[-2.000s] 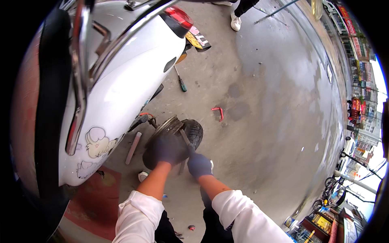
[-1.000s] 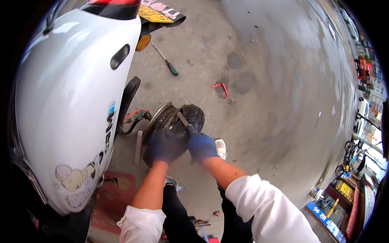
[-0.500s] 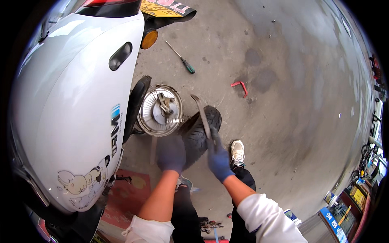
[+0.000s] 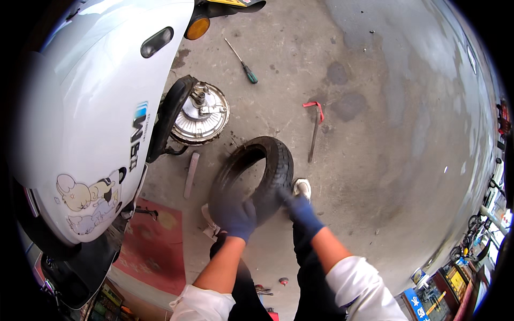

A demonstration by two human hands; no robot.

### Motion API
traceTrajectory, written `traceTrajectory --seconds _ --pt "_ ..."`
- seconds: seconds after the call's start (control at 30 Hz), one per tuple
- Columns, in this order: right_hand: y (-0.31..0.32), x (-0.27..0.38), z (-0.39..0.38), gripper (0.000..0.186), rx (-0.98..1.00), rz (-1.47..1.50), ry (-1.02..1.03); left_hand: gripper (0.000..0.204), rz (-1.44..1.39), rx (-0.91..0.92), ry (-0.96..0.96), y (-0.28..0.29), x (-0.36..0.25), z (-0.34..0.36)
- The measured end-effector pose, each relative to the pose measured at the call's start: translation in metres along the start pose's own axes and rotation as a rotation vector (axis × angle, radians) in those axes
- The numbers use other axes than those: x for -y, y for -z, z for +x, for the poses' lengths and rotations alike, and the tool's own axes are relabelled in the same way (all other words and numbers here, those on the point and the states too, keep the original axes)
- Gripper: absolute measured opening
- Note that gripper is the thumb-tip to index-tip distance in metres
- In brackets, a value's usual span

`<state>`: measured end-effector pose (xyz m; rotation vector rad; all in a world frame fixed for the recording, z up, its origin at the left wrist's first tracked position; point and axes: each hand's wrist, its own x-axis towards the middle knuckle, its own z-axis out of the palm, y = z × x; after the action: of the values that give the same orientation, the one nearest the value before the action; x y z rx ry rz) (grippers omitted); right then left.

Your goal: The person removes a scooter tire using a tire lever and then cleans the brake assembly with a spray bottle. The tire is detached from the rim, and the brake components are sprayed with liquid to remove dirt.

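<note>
A black tyre (image 4: pixel 278 171) is separate from the metal hub wheel (image 4: pixel 209 125), which sits beside the scooter's rear. My left hand (image 4: pixel 238 216), in a blue glove, is at the tyre's lower part, its fingers smeared by motion. My right hand (image 4: pixel 304 216), gloved too, is open at the tyre's lower right, fingers reaching toward the tread. A long metal tyre lever (image 4: pixel 312 144) lies on the floor against a red angled piece (image 4: pixel 317 104). A flat metal bar (image 4: pixel 191 174) lies left of the tyre.
A white scooter (image 4: pixel 101 107) fills the left side. A green-handled screwdriver (image 4: pixel 248 72) lies on the concrete floor (image 4: pixel 385 176), with a red mat (image 4: pixel 155 251) near the lower left. My shoe (image 4: pixel 302 188) is beside the tyre. Shelves, goods and parked bikes line the lower right.
The hub has come out of the tyre and sits up by the scooter. The lever has left my right hand for the floor by the red piece. My hands have moved onto the loose tyre.
</note>
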<state>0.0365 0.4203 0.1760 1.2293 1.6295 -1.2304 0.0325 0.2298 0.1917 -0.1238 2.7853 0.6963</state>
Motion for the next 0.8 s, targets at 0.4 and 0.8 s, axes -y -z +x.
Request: traceTrajectory --seconds 0.4,0.8 --pt "-0.048 -0.03 -0.037 0.092 -0.252 0.032 0.218 0.078 -1.701 0.452 0.778 0.091 0.042 -0.045" --pt "0.109 0.062 -0.128 0.085 -0.402 -0.014 0.338 0.097 -2.253 0.596 0.527 0.289 -0.108 0.0"
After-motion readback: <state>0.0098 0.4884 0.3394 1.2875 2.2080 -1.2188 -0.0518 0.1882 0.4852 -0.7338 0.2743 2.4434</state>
